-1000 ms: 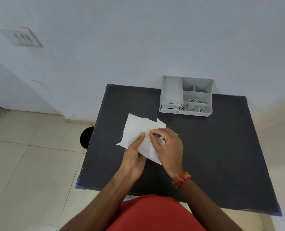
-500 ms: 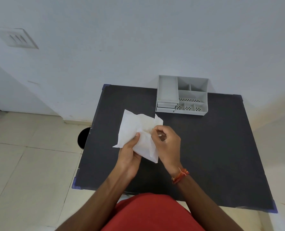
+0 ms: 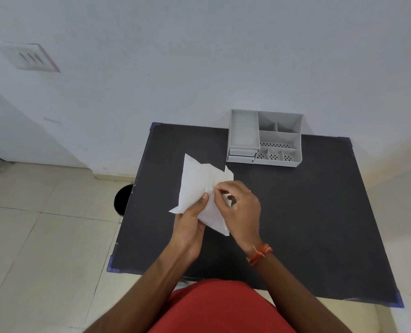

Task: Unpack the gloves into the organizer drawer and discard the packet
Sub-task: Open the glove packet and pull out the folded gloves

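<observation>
A white paper packet is held above the left part of the black table. My left hand grips it from below, thumb on its front face. My right hand pinches the packet's right side near the middle with fingertips. No gloves are visible; whatever the packet holds is hidden. The grey organizer stands at the table's far edge against the wall, with two small shut drawers at its lower left front and several open compartments on top.
A black round bin sits on the tiled floor just left of the table, partly hidden under its edge. The white wall is right behind the organizer. My red-clothed lap is at the table's near edge.
Both hands have kept hold of the packet. My right hand's fingers shifted on its right side, now pinching near the left thumb. The packet stays in about the same place.
</observation>
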